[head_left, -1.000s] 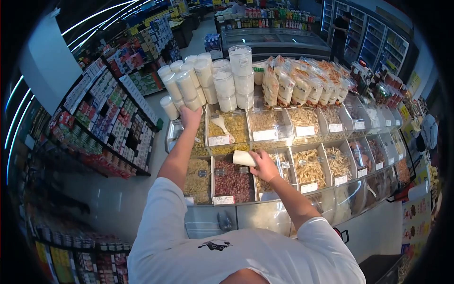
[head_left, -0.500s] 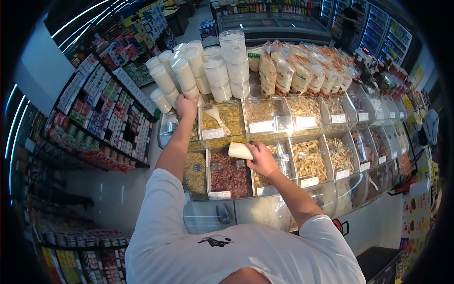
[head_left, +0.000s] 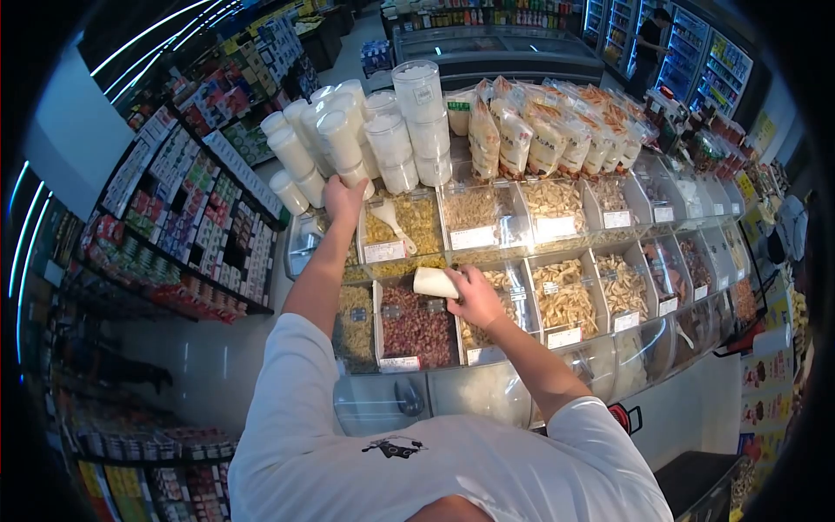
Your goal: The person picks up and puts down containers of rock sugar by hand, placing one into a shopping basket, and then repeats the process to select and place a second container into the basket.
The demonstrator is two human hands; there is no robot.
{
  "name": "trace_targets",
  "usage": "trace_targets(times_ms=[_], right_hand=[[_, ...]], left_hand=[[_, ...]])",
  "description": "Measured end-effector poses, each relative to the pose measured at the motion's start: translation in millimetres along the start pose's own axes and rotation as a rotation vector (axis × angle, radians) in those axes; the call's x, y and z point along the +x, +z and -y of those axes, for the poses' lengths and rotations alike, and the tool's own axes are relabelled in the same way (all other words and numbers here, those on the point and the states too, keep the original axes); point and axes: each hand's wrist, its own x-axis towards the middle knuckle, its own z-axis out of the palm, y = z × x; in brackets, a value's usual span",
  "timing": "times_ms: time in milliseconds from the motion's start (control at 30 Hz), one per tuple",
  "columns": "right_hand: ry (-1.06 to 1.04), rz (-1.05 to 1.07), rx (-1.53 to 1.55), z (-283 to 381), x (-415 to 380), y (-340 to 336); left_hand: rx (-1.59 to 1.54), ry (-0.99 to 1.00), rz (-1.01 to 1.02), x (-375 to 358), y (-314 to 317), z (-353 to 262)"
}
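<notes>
My left hand is closed round the lower part of a stack of white-filled jars at the back left of the bins. In my right hand is a white jar, held on its side above the bin of dark red dried pieces. Other stacked jars stand right of my left hand. A white scoop lies in the bin of yellow dried pieces between my hands.
Packed bags stand in a row behind the bins. Clear lids and dividers with price labels lie around my right arm. Shelves of goods are on the left. A person stands near the fridges at the back right.
The view has shifted slightly. Both hands keep their holds, and the jar in my right hand stays on its side above the bins. The far person's arm now reaches towards the fridges.
</notes>
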Motion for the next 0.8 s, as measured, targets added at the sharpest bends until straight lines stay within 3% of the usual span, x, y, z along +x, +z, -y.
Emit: trace_targets(times_ms=[367,567,633,800], right_hand=[[-0.008,-0.010,-0.039,-3,2,4],[-0.009,-0.022,-0.027,-1,2,5],[0.016,-0.036,-0.041,-1,1,9],[0.007,-0.044,-0.053,-3,1,10]], left_hand=[[-0.023,-0.001,0.033,5,11,5],[-0.004,-0.094,0.080,-1,2,-13],[0.033,0.048,0.001,0,9,1],[-0.021,0.050,-0.014,-17,-9,14]])
